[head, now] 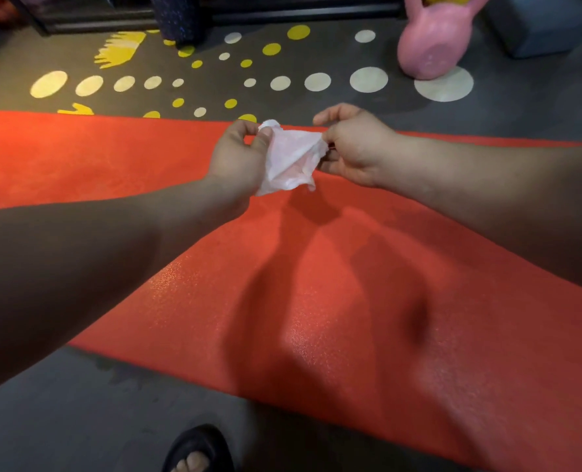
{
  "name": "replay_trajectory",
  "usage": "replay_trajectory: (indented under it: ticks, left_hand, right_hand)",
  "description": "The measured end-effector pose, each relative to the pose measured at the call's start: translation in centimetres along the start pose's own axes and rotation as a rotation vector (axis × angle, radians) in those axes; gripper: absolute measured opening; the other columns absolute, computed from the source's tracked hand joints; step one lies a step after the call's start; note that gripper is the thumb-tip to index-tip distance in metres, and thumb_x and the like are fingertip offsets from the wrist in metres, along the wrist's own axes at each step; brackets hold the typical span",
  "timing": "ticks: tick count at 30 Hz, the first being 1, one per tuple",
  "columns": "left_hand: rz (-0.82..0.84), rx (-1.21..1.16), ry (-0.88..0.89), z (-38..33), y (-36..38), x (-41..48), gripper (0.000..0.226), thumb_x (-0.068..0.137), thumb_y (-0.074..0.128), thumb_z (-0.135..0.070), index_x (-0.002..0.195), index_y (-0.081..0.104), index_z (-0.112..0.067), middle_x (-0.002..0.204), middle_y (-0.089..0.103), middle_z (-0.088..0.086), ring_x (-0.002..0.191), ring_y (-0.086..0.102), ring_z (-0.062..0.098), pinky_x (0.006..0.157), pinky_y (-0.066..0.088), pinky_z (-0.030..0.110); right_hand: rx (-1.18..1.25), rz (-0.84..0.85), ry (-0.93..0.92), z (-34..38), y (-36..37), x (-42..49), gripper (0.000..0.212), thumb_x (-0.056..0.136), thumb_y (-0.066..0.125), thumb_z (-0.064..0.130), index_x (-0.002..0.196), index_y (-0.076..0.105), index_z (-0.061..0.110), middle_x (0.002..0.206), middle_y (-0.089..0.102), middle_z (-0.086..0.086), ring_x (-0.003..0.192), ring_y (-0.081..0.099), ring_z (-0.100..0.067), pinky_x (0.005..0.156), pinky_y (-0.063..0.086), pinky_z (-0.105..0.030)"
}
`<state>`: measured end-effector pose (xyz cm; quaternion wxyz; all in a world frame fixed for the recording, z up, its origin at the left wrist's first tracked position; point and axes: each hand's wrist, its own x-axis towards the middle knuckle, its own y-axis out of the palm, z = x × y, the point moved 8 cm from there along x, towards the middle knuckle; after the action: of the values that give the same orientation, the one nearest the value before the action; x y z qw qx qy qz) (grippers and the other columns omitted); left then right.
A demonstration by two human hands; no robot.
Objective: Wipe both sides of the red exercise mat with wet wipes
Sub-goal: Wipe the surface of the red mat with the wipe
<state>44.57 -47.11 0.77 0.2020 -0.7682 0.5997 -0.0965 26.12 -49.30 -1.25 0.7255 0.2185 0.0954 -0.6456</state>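
While the red exercise mat lies flat on the floor, one wet wipe hangs above it, my left hand and right hand each pinching an edge in the fingers. Step, I judge: unfolding. Next: spread it, press it to the mat. Beyond: pink kettlebell. Writing: none legible.

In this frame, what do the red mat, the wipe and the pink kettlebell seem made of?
The red mat is probably foam: fine pebbled texture glinting under light. The wipe looks a thin, limp nonwoven sheet, semi-translucent, red tinting through. The pink kettlebell is perhaps coated metal, matte with pale scuffs.
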Motion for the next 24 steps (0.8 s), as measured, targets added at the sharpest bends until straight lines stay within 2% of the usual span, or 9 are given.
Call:
replay_trajectory:
  ticks: [2,4,8,11,13,15,18,20,24]
  left_hand:
    - [-0.027,-0.01,0.011,-0.3,-0.3,0.1,0.002,0.101,0.058,-0.034,0.101,0.056,-0.033,0.11,0.072,0.004,0.085,0.066,0.019,0.079,0.058,0.04]
    - [-0.006,-0.068,0.019,-0.6,-0.3,0.2,0.009,0.105,0.053,-0.026,0.105,0.055,-0.034,0.099,0.07,0.002,0.077,0.063,0.017,0.067,0.055,0.034]
    - [0.258,-0.168,-0.071,-0.3,1.2,-0.2,0.015,0.107,0.051,-0.018,0.103,0.065,-0.016,0.091,0.065,0.007,0.081,0.062,0.02,0.079,0.053,0.04]
    - [0.47,-0.17,-0.108,0.0,2.1,-1.1,0.017,0.099,0.064,-0.012,0.11,0.069,0.0,0.099,0.07,0.016,0.089,0.069,0.021,0.085,0.06,0.034]
    - [0.476,-0.023,-0.086,0.3,2.0,-1.1,0.024,0.093,0.072,-0.008,0.113,0.07,0.006,0.092,0.071,0.014,0.076,0.069,0.016,0.073,0.057,0.026]
    - [0.409,0.119,-0.066,0.6,1.3,-0.5,0.021,0.09,0.076,-0.012,0.103,0.071,0.005,0.085,0.069,0.013,0.072,0.062,0.017,0.075,0.051,0.031]
    - [0.378,0.153,-0.068,0.3,0.7,-0.2,0.025,0.089,0.071,-0.024,0.09,0.072,0.001,0.088,0.066,0.016,0.08,0.056,0.022,0.079,0.044,0.036]
    - [0.394,0.143,-0.078,-0.2,0.9,-0.3,0.015,0.095,0.061,-0.023,0.09,0.069,-0.011,0.093,0.066,0.01,0.084,0.057,0.019,0.078,0.046,0.032]
    - [0.417,-0.317,-0.326,0.4,2.0,-0.9,0.022,0.096,0.056,-0.025,0.112,0.061,-0.012,0.101,0.069,0.006,0.099,0.068,0.021,0.083,0.055,0.033]
  right_hand:
    - [-0.084,0.058,-0.032,0.2,0.5,-0.4,0.029,0.09,0.041,-0.01,0.095,0.06,0.011,0.079,0.06,-0.012,0.077,0.061,-0.025,0.082,0.058,-0.043]
    - [-0.132,0.175,-0.041,-0.1,1.4,-1.0,0.012,0.092,0.054,0.0,0.099,0.062,0.006,0.075,0.057,-0.009,0.07,0.059,-0.021,0.081,0.057,-0.042]
    - [-0.373,0.241,-0.098,-1.0,1.5,-1.1,0.02,0.086,0.058,-0.008,0.106,0.06,-0.009,0.075,0.056,-0.019,0.05,0.051,-0.027,0.046,0.051,-0.038]
    - [-0.625,0.138,-0.212,0.2,-0.1,-0.6,0.013,0.091,0.059,0.0,0.098,0.068,0.005,0.07,0.061,-0.016,0.042,0.052,-0.02,0.042,0.046,-0.032]
    - [-0.789,0.062,-0.268,1.3,-1.2,-0.5,0.01,0.094,0.064,0.02,0.086,0.069,0.016,0.065,0.061,-0.005,0.044,0.049,-0.015,0.047,0.043,-0.028]
    - [-0.879,0.024,-0.272,1.5,-2.1,-0.3,0.026,0.094,0.065,0.039,0.077,0.065,0.019,0.058,0.058,0.001,0.044,0.045,-0.009,0.045,0.038,-0.019]
    - [-0.788,0.073,-0.263,1.0,-2.0,0.2,0.041,0.096,0.059,0.05,0.072,0.06,0.017,0.057,0.058,-0.001,0.049,0.046,-0.007,0.055,0.038,-0.024]
    - [-0.592,0.173,-0.211,0.4,-1.4,0.3,0.042,0.096,0.054,0.053,0.081,0.064,0.016,0.071,0.062,-0.006,0.065,0.053,-0.014,0.068,0.04,-0.033]
    - [-0.198,0.36,-0.033,-0.9,0.4,-0.7,0.03,0.101,0.06,0.027,0.12,0.064,0.005,0.095,0.07,-0.004,0.084,0.066,-0.014,0.073,0.053,-0.026]
